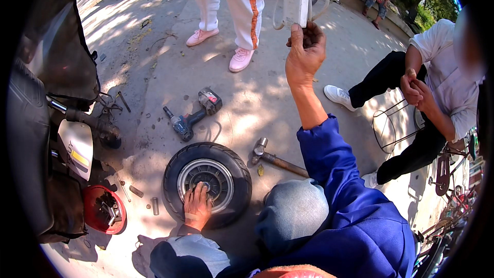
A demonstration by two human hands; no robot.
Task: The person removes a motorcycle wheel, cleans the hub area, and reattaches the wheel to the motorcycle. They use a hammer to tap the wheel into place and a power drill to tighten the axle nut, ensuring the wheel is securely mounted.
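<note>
A motor scooter wheel [174, 175] with a black tyre and silver rim lies flat on the pavement in front of me. My left hand [197, 205] reaches over its near side, fingers closed around the axle end [207, 186] at the hub's middle. High and to the right, my right hand [305, 54] is raised at arm's length. Its thumb and curled fingers grip the lower end of a white electrical box [296, 6], from whose top several cables run upward. What exactly the fingertips press there is hidden.
Beyond the wheel lies a cordless impact wrench [193, 114], with a hammer [275, 158] to its right. A red bowl of sockets [104, 209] and loose sockets [155, 206] are at left, beside a scooter [77, 146]. One person [226, 10] stands ahead; another [435, 87] sits at right.
</note>
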